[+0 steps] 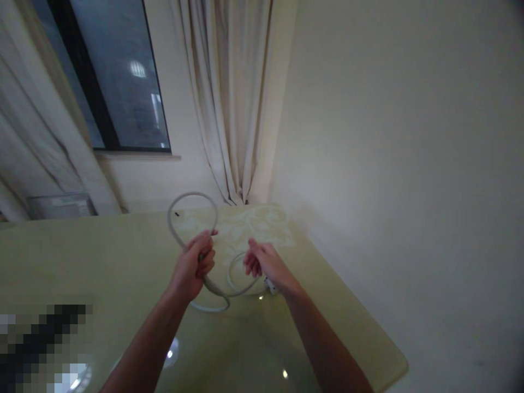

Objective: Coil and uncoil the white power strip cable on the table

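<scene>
A white cable [175, 232] is held in loops above a pale green glossy table [102, 256]. My left hand [196, 263] is closed around the cable where a large loop rises above it. My right hand [262, 262] is closed on a smaller loop of the same cable just to the right. More of the cable curves down onto the table below both hands. A small white plug or connector [271, 284] shows under my right wrist.
The table's corner with a pale floral pattern [254, 226] meets a cream wall on the right. Behind hang cream curtains [233, 98] and a dark window [118, 76]. A grey box [61, 206] sits beyond the table's far left edge.
</scene>
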`<state>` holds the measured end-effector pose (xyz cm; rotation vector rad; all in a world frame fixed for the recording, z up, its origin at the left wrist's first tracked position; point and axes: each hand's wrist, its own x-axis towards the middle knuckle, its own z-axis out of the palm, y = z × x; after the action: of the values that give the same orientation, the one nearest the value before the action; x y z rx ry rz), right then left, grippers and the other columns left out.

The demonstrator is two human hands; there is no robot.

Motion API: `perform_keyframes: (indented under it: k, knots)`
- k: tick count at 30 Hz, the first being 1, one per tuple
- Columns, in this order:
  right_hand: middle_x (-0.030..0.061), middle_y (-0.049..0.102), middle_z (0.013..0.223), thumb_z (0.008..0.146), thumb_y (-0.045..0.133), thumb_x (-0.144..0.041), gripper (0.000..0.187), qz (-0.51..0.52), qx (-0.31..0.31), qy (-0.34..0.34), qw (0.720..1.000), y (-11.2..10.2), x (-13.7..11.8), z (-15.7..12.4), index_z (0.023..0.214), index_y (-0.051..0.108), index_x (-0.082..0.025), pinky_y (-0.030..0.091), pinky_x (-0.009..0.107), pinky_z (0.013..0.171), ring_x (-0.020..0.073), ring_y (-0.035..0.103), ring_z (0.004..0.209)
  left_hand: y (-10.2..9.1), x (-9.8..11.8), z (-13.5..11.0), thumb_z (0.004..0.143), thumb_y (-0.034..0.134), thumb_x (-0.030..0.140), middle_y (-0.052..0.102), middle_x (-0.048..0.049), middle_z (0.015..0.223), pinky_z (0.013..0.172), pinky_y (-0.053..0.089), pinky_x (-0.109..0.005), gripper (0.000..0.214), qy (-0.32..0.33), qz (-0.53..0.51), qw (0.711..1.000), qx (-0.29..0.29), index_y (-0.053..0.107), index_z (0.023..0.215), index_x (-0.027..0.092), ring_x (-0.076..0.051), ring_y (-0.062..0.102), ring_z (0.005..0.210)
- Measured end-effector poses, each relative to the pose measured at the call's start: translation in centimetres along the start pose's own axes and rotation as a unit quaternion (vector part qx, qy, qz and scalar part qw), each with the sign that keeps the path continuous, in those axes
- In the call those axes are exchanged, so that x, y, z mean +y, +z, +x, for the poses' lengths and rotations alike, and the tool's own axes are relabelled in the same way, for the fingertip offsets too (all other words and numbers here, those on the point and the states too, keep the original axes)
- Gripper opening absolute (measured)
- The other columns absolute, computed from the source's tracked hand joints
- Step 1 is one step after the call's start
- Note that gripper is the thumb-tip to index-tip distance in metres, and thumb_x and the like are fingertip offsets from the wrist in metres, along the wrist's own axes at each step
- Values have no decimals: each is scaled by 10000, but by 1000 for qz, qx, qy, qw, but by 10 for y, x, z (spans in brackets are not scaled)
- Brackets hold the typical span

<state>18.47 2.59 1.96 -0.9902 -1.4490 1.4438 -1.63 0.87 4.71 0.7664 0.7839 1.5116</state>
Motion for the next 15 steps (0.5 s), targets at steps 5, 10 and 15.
perform_keyframes:
  k: [5,10,15]
  knots:
    - [187,811,940,840,237,-1015,1090,203,-251,210,923,48,30,-20,1048,781,-94,577,311,643,254,795,832,43,33,3,808,840,333,352,139,589,319,146,-138,308,93,-86,991,38,656,991,167,-17,189,369]
    - [47,805,936,1053,618,-422,274,497,90,24,863,55,-1,11,984,745,-189,596,275,864,143,751,904,63,42,-23,817,854,312,339,146,574,327,156,-159,304,133,-119,983,53,647,998,183,-20,203,360]
    - [-84,496,554,981,549,-60,218,507,179,-15,843,9,-29,48,822,636,-182,465,160,529,67,469,463,11,45,-45,906,759,242,339,140,561,315,145,-169,158,120,-125,980,97,615,937,187,-23,190,346]
